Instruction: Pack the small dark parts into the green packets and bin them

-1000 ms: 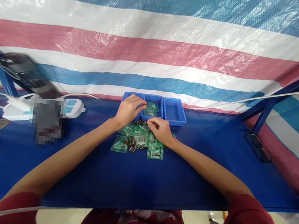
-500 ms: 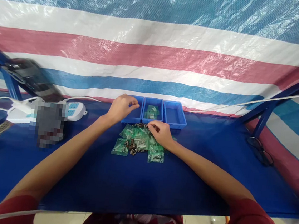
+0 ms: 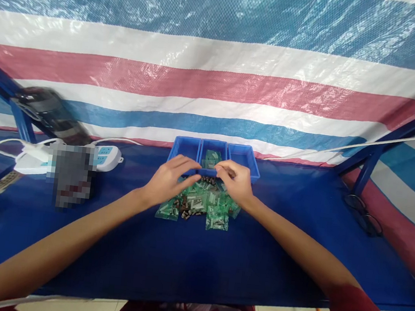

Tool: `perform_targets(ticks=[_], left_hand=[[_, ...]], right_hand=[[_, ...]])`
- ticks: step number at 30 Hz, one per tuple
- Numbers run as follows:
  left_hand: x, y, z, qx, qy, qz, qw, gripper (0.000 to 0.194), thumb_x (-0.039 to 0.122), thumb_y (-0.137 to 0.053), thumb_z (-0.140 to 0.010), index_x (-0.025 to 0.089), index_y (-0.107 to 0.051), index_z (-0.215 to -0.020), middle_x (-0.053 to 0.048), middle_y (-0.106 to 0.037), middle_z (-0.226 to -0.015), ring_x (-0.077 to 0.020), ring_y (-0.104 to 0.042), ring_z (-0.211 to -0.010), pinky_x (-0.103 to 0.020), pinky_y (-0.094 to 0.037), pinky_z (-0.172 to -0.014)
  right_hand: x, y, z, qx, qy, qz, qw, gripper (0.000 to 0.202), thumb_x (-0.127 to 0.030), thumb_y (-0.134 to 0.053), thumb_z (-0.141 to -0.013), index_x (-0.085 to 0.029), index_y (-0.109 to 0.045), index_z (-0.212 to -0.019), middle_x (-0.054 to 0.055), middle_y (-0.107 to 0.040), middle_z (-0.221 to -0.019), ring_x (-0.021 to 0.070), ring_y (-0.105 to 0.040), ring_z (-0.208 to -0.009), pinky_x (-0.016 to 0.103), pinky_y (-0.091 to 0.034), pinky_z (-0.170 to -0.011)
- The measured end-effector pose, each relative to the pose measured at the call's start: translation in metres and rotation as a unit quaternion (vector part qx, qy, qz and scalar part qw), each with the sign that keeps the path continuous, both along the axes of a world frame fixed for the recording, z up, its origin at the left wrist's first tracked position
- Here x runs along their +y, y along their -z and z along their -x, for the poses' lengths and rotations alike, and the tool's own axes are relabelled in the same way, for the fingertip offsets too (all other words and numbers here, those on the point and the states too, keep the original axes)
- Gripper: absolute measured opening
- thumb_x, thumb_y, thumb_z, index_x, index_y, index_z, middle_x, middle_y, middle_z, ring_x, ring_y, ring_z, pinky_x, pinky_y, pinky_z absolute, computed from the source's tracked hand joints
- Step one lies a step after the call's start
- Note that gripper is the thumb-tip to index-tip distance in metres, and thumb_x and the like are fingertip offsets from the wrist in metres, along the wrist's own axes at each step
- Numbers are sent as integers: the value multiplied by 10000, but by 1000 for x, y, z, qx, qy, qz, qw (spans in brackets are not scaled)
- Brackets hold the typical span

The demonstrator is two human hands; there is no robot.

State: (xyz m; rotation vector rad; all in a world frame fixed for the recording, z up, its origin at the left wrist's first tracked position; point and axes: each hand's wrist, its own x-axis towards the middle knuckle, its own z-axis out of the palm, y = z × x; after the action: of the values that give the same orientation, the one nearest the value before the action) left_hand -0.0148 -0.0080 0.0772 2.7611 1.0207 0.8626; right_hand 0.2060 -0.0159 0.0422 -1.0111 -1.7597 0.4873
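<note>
My left hand (image 3: 170, 180) hovers over the left side of a pile of small green-tinted clear bags (image 3: 198, 203). Its thumb and fingers are spread apart, with nothing seen between them. Opposite it, my right hand (image 3: 238, 181) is closed in a pinch in front of the middle blue tray (image 3: 224, 147); whatever its fingertips hold is hidden or too small to name. Pale strip-like pieces show inside the bags. Small brown bits (image 3: 185, 210) lie loose among them. Inside the middle tray rests another green-tinted bag (image 3: 213, 157).
Blue trays stand to the left (image 3: 186, 140) and right (image 3: 251, 161) of the middle one. A white power strip (image 3: 111, 160), a blurred dark object (image 3: 74, 175) and a dark bottle (image 3: 49, 112) are at left. Eyeglasses (image 3: 365, 216) lie at right.
My left hand has moved from over the left tray toward the right and nearer to me, its fingers spreading. My right hand has shifted slightly right, still pinched.
</note>
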Motion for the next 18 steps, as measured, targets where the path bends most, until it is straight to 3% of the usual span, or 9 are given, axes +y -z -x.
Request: perform_targets(ticks=[2,4,5,7,9,11,18], left_hand=[[-13,12,15,53,44,22,997,447,451,-479,-915,179,-526,-1267,-118,-568,-1241,-242,-518,-1159,-384,-434,-976],[-20,27,30,117,65,41,990,672,564,-511,-857,211,-372,-1412,-135,-403,-1429,-305,-391,-1305,-440,-369,-1051],[-21,35,35,150,76,48,985,773,618,-519,-822,229,-297,-1453,-133,-311,-1490,-333,-313,-1356,-467,-327,-1082],[-22,47,42,198,96,58,974,873,679,-505,-788,259,-193,-1487,-111,-166,-1548,-363,-186,-1407,-515,-224,-1127],[-21,54,42,219,108,68,967,895,699,-473,-791,267,-129,-1496,-90,-89,-1563,-362,-122,-1423,-523,-163,-1145],[-19,58,37,229,108,76,964,895,704,-444,-803,271,-84,-1498,-75,-50,-1566,-352,-85,-1431,-518,-130,-1154],[-23,69,17,207,32,84,974,905,719,-402,-809,267,-30,-1500,-49,-35,-1568,-313,-58,-1441,-492,-108,-1172]], right_hand=[[-8,-5,-13,-75,-19,-41,996,295,-340,-430,-942,-160,-651,-867,42,-636,-717,132,-559,-596,265,-473,-611],[-20,-1,-25,-171,-63,-76,980,335,-384,-421,-944,-151,-638,-1052,110,-665,-963,196,-616,-890,330,-498,-816],[-25,4,-30,-233,-84,-80,965,442,-447,-442,-928,-141,-561,-1223,150,-601,-1181,246,-549,-1112,387,-456,-942],[-34,16,-36,-351,-114,-66,927,754,-600,-458,-869,-131,-318,-1442,179,-323,-1474,318,-282,-1369,485,-310,-1088],[-39,27,-38,-420,-126,-45,897,890,-671,-429,-842,-146,-146,-1503,153,-123,-1552,330,-105,-1428,516,-204,-1134],[-39,36,-35,-449,-130,-27,884,914,-690,-396,-843,-172,-55,-1514,120,-40,-1567,317,-44,-1438,513,-159,-1150],[-37,47,-19,-436,-66,15,897,878,-671,-313,-882,-150,7,-1513,116,-38,-1564,284,-56,-1441,469,-186,-1162]])
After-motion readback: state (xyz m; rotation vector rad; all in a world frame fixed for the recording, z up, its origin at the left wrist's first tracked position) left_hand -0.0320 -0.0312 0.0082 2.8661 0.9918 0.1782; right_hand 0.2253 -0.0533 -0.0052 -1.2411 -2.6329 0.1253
